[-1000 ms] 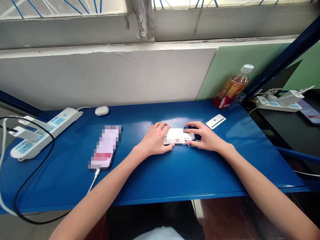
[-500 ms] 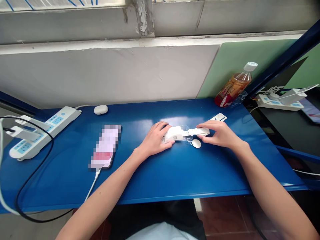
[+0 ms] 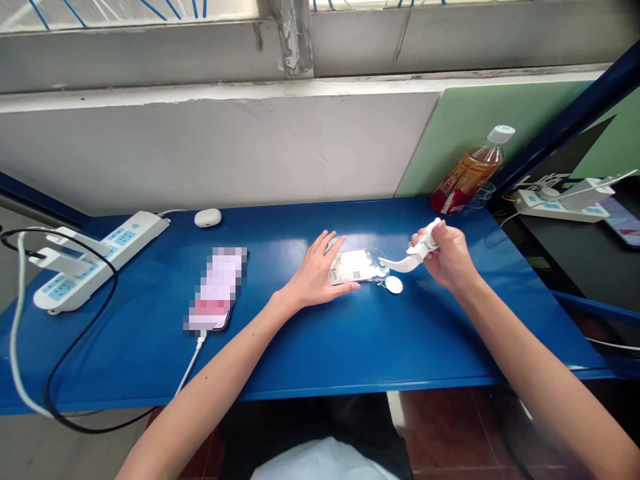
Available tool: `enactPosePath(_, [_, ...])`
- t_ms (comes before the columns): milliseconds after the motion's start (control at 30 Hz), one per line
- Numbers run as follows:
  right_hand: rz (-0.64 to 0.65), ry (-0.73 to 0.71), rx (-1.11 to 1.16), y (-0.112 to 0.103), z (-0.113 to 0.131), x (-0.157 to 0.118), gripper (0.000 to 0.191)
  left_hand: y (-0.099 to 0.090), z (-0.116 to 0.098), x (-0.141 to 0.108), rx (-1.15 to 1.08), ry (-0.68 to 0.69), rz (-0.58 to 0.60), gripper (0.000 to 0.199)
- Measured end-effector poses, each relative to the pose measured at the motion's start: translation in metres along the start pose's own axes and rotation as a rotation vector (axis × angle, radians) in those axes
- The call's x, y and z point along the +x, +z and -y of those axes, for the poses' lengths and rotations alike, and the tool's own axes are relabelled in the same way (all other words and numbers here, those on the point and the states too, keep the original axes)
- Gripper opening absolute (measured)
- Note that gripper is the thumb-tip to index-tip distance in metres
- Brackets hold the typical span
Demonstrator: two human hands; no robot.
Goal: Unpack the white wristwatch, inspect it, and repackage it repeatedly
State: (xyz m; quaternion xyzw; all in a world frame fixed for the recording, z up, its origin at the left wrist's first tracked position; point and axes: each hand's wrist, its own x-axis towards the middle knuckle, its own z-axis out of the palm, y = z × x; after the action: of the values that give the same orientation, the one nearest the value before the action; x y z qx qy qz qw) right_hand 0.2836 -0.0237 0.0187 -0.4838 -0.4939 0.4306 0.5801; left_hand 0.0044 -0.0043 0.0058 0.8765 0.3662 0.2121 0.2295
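On the near side of the packet (image 3: 353, 265), the tabletop (image 3: 350, 353) offers passage; the phone (image 3: 217, 287) and power strip (image 3: 113, 245) crowd the left, the bottle (image 3: 463, 181) the far right corner.

Blue tabletop (image 3: 320, 347), packet (image 3: 353, 265), phone (image 3: 220, 280), white case (image 3: 208, 217), power strip (image 3: 125, 237), bottle (image 3: 465, 177)

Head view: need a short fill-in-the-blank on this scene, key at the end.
1. The left hand is at the flat white item, while the ____ hand holds the white strap.
2. The tabletop under the round white tag is coloured ____.
3. Of the phone and the bottle, the one nearer the tabletop's front edge is the ____.
4. The bottle's cap is coloured ____.

Missing words: right; blue; phone; white.
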Motion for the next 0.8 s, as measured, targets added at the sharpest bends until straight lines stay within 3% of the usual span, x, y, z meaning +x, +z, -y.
enactPosePath(167, [0.167, 0.253, 0.148, 0.039, 0.019, 0.008, 0.053, -0.003, -0.031, 0.008, -0.348, 0.147, -0.143, 0.034])
enactPosePath(267, [0.219, 0.287, 0.254, 0.062, 0.022, 0.014, 0.048, 0.005, -0.048, 0.010, -0.432, 0.093, -0.149, 0.026])
enactPosePath(333, [0.206, 0.254, 0.303, 0.074, 0.019, 0.017, 0.042, 0.013, -0.056, 0.009, -0.501, -0.002, -0.239, 0.030])
enactPosePath(433, [0.147, 0.183, 0.266, 0.083, 0.008, 0.016, 0.038, 0.023, -0.064, 0.005, -0.793, -0.164, -0.259, 0.030])
enactPosePath(533, [0.115, 0.123, 0.228, 0.084, -0.001, 0.010, 0.034, 0.029, -0.065, 0.000, -1.236, -0.304, -0.067, 0.034])
enactPosePath(633, [0.251, 0.210, 0.283, 0.081, -0.001, 0.003, 0.041, 0.035, -0.063, -0.001, -1.543, -0.392, 0.153, 0.039])
enactPosePath(733, [0.433, 0.361, 0.413, 0.079, 0.003, 0.001, 0.053, 0.037, -0.061, -0.002, -1.659, -0.457, 0.203, 0.036])
enactPosePath(800, [0.470, 0.405, 0.479, 0.079, 0.004, 0.001, 0.052, 0.037, -0.062, -0.003, -1.673, -0.482, 0.206, 0.033])
